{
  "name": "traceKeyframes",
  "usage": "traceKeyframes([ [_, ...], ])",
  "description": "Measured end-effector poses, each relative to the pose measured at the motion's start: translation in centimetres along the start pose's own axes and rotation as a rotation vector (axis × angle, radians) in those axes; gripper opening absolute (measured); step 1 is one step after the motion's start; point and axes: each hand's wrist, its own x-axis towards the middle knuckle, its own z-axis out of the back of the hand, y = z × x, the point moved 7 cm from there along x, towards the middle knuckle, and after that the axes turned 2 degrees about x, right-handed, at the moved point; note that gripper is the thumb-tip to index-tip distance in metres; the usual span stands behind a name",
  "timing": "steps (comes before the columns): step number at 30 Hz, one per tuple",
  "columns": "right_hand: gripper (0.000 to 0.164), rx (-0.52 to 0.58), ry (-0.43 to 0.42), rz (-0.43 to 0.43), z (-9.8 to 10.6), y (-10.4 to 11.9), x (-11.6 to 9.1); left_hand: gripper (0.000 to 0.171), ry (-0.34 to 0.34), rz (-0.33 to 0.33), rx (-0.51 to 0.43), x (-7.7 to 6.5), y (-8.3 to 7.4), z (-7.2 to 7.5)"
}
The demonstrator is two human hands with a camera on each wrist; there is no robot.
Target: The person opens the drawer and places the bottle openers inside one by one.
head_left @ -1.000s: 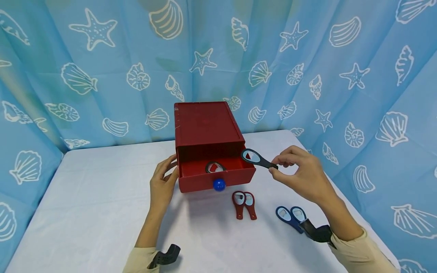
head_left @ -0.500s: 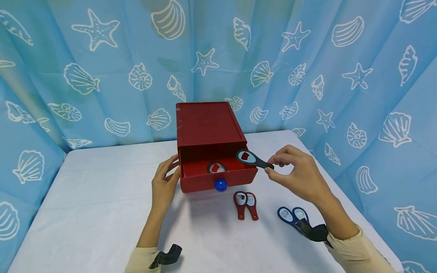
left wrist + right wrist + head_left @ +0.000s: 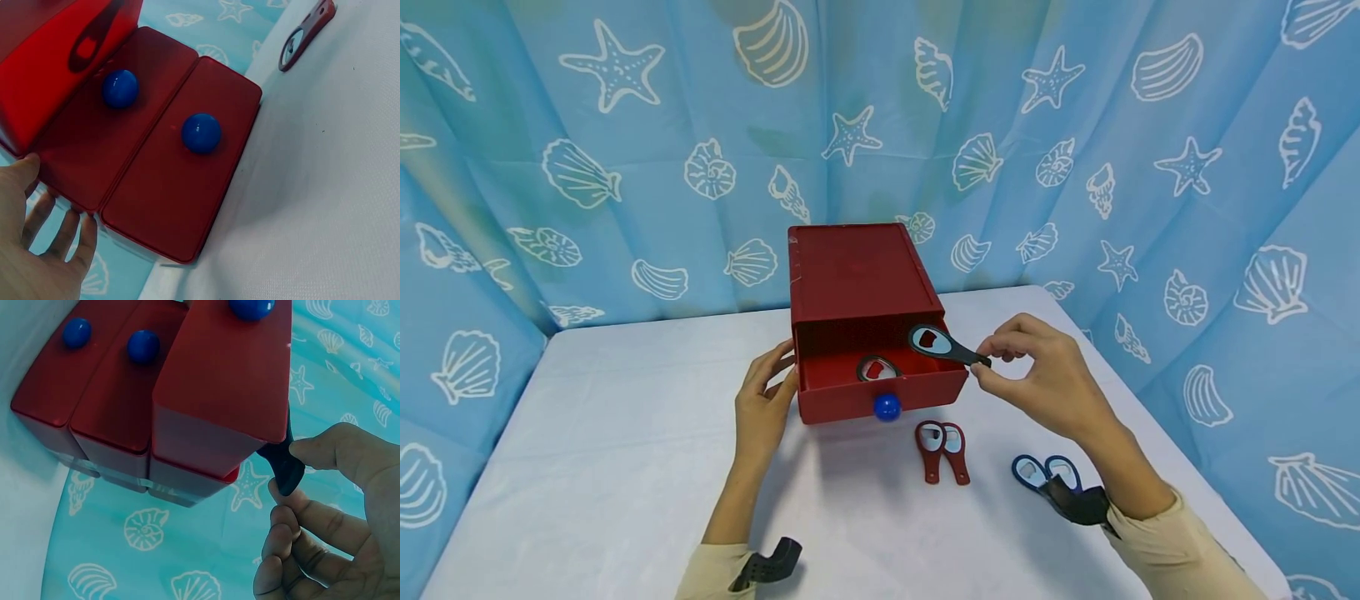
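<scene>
My right hand pinches the handle end of a black hand mirror between thumb and fingertips. Its round head hangs over the pulled-out top drawer of a dark red cabinet. A second dark-rimmed mirror lies inside that drawer, partly hidden by the front panel. On the cabinet's left side, my left hand rests with fingers spread, the thumb at the drawer's edge. In the right wrist view, only the black handle shows past the drawer corner.
Two red hand mirrors overlap on the white table before the cabinet. To their right lie two blue ones, partly behind the black right wrist mount. Below the top drawer are two shut drawers with blue knobs. A blue curtain hangs behind.
My right hand has carried the black hand mirror leftward, from the drawer's right corner to over its inside. The left hand has stayed at the cabinet's side.
</scene>
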Motion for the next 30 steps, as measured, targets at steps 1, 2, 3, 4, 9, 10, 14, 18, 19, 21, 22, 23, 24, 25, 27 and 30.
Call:
traceKeyframes([
  [1, 0.012, 0.000, 0.002, 0.003, -0.1, 0.1, 0.1, 0.043, 0.000, -0.002, -0.003, 0.0, 0.0, 0.0],
  [2, 0.012, 0.001, 0.005, 0.004, -0.2, 0.1, 0.1, 0.043, 0.001, -0.005, -0.012, 0.0, -0.1, 0.0],
  [3, 0.012, 0.002, 0.006, 0.006, -0.3, 0.2, 0.2, 0.043, 0.002, -0.008, -0.016, 0.0, -0.1, 0.0],
  [4, 0.013, 0.004, 0.006, 0.010, -0.4, 0.3, 0.2, 0.043, 0.005, -0.011, -0.025, 0.0, -0.2, 0.0],
  [9, 0.015, 0.021, -0.006, 0.034, -0.8, 1.0, 0.8, 0.042, 0.003, -0.010, -0.024, 0.0, -0.3, 0.2],
  [10, 0.015, 0.027, -0.007, 0.041, -0.9, 1.2, 0.9, 0.042, 0.003, -0.008, -0.026, 0.1, -0.3, 0.2],
  [14, 0.016, 0.053, -0.005, 0.067, -1.4, 2.1, 1.5, 0.042, 0.005, -0.004, -0.027, 0.0, -0.1, 0.1],
  [18, 0.016, 0.073, 0.010, 0.089, -1.9, 2.8, 2.1, 0.042, 0.000, -0.008, -0.045, 0.0, 0.0, 0.0],
  [19, 0.015, 0.077, 0.012, 0.093, -2.0, 2.9, 2.2, 0.042, -0.001, -0.009, -0.049, 0.0, 0.0, 0.0],
  [21, 0.015, 0.082, 0.011, 0.100, -2.2, 3.0, 2.3, 0.042, 0.003, -0.014, -0.054, 0.0, 0.0, -0.2],
  [22, 0.015, 0.085, 0.009, 0.102, -2.3, 3.0, 2.4, 0.042, 0.006, -0.016, -0.058, 0.1, -0.1, -0.2],
  [23, 0.015, 0.087, 0.008, 0.104, -2.4, 3.0, 2.4, 0.042, 0.009, -0.016, -0.057, 0.1, -0.1, -0.3],
  [24, 0.015, 0.088, 0.007, 0.106, -2.5, 3.0, 2.5, 0.042, 0.009, -0.012, -0.052, 0.1, -0.1, -0.3],
  [25, 0.016, 0.091, 0.007, 0.109, -2.6, 3.0, 2.5, 0.042, 0.008, -0.009, -0.045, 0.0, -0.1, -0.3],
  [27, 0.017, 0.094, 0.008, 0.117, -2.8, 3.2, 2.7, 0.041, 0.003, -0.005, -0.036, 0.0, -0.1, -0.1],
  [30, 0.024, 0.090, 0.000, 0.128, -2.9, 3.5, 3.0, 0.041, -0.002, -0.007, -0.037, 0.1, -0.1, 0.1],
])
